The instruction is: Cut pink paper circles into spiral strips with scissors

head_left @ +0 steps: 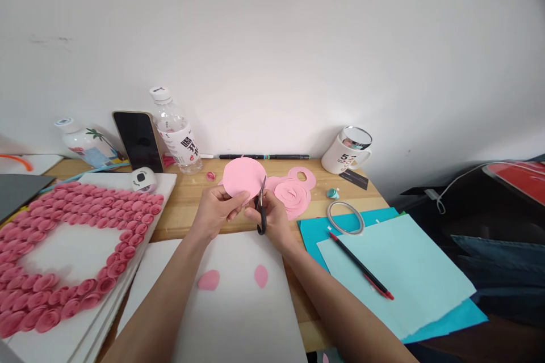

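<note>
My left hand (217,211) pinches the lower edge of a pink paper circle (242,177) and holds it upright over the wooden table (187,198). My right hand (275,216) grips black-handled scissors (261,210), whose blades point up at the circle's right edge. Two small pink paper scraps (208,279) (261,275) lie on a white sheet (238,306) below my hands. A pile of cut pink spirals (293,193) rests just behind my right hand.
A white board with pink paper roses (76,249) lies at left. A phone (138,140), two bottles (176,139), a white mug (347,151), a long pen (264,156), a tape ring (344,217), and light blue sheets (404,272) with a red-and-black pen (361,266) surround me.
</note>
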Tool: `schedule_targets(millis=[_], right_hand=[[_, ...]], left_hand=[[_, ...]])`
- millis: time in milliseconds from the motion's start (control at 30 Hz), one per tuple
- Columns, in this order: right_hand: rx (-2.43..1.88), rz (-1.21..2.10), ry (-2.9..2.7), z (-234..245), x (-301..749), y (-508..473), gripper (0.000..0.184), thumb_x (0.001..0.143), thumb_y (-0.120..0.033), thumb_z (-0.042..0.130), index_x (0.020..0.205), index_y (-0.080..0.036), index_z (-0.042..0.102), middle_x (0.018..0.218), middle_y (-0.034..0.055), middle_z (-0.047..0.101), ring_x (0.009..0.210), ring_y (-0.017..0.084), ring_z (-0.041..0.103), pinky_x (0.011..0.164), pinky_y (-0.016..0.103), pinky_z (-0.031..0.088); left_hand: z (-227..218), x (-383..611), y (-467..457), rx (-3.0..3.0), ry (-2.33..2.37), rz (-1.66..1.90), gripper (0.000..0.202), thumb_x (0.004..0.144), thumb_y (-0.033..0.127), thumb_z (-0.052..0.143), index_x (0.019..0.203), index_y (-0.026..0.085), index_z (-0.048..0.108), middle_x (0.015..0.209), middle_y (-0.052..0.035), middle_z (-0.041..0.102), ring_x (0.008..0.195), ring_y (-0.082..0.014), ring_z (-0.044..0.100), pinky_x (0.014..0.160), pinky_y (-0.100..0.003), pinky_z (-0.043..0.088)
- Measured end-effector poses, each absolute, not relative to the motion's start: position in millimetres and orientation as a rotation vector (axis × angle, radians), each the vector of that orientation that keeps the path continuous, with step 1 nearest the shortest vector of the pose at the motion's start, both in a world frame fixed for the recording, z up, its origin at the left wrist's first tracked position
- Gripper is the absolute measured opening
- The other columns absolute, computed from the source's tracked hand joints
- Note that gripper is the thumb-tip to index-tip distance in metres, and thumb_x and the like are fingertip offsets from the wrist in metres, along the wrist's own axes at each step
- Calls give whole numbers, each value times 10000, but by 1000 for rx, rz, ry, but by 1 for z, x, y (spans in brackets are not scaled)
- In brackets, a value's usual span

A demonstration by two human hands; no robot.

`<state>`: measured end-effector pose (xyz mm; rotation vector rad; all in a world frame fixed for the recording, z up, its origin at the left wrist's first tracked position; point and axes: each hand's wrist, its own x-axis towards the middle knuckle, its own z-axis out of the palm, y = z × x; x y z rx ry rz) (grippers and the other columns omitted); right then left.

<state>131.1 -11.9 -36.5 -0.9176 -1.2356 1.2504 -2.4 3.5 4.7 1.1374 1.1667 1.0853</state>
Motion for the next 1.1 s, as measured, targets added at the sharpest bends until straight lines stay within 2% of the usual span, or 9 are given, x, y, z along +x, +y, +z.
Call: schedule_targets(millis=[700,967,1100], right_hand=[[-957,1307,-1199,-33,131,-14,329,639,-394,695,786,-180,493,575,-65,405,495,65,337,453,202,251],[-990,1360,-1170,-37,133,-15,323,639,-371,703,814,-182,508,572,-49,480,511,92,463,473,215,340],[-994,1360,-1148,-37,132,-15,287,656,-359,689,790,-177,512,534,-61,473,474,80,449,461,212,350]], left_hand=[[6,-5,4,1157,1166,1111,297,647,246,662,468,149,446,387,64,417,349,-22,321,376,-192,218],[9,-4,4,1155,1184,1129,299,632,275,675,476,154,450,380,65,411,347,-26,314,366,-196,214],[9,-4,4,1148,1152,1128,285,648,299,669,513,155,464,395,63,436,337,-26,333,352,-188,228]])
